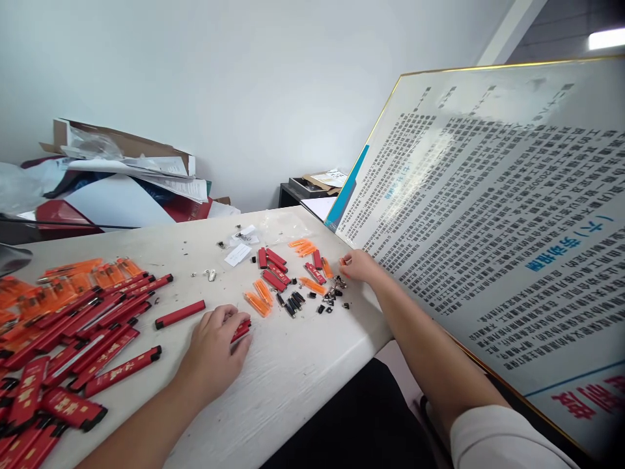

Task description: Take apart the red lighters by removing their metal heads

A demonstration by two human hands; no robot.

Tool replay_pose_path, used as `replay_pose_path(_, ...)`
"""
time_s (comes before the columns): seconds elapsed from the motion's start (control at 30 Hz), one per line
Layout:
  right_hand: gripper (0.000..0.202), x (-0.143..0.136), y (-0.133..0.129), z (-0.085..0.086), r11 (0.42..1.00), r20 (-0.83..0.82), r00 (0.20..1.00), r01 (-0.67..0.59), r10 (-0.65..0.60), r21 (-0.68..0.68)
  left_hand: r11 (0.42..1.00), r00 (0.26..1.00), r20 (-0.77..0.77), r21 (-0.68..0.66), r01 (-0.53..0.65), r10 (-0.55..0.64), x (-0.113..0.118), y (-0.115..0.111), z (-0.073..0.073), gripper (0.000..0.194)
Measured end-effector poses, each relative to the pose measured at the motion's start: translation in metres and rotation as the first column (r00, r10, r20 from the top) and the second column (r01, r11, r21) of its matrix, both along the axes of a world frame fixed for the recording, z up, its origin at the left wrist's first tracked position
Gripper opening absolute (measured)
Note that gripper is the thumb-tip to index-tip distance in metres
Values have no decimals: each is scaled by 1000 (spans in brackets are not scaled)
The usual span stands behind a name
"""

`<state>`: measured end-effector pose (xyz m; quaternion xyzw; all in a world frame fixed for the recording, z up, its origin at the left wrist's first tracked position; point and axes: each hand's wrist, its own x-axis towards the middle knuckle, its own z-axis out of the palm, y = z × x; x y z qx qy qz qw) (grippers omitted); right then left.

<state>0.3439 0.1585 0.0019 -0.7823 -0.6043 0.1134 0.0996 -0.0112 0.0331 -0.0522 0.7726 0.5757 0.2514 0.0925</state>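
Note:
Near the middle of the table, my left hand is closed around a small red case, partly hidden by the fingers. My right hand pinches a small orange translucent piece by the table's right edge. Between the hands lie several flat red cases with gold print and several orange translucent pieces, like lighter bodies. Small black rods and tiny black and metal parts are scattered close to my right hand. One longer red case with black ends lies just left of my left hand.
A heap of red cases and orange pieces covers the table's left side. A large printed board leans along the right edge. Paper slips and a clear plastic bag lie at the back. Boxes and papers are piled behind.

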Motion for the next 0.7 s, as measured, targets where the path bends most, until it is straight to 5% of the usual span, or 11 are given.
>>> replay_pose_path(0.1, 34, -5, 2, 0, 1000, -5, 1000, 14, -15, -23, 1000, 1000, 20, 11, -6, 6, 0, 1, -2, 28)
replay_pose_path(0.23, 10, -9, -5, 10, 1000, -41, 999, -22, 21, -19, 997, 996, 84, 57, -43, 38, 1, 0, -2, 29)
replay_pose_path(0.43, 22, -66, -47, 25, 959, -145, 968, -166, 202, 231, 947, 926, 375, 308, -93, -31, 2, -10, 13, 23)
replay_pose_path(0.53, 23, -121, -75, 20, 735, -354, 690, -385, 631, 559, 957, 805, 575, 290, -33, -146, 3, -17, 17, 34)
replay_pose_path(0.6, 19, -154, -90, 16, 550, -266, 548, -457, 793, 699, 960, 720, 661, 278, 25, -211, 3, -20, 18, 40)
replay_pose_path(0.7, 11, -189, -97, 11, 301, -62, 438, -502, 897, 811, 932, 673, 663, 344, 117, -329, 2, -19, 19, 42)
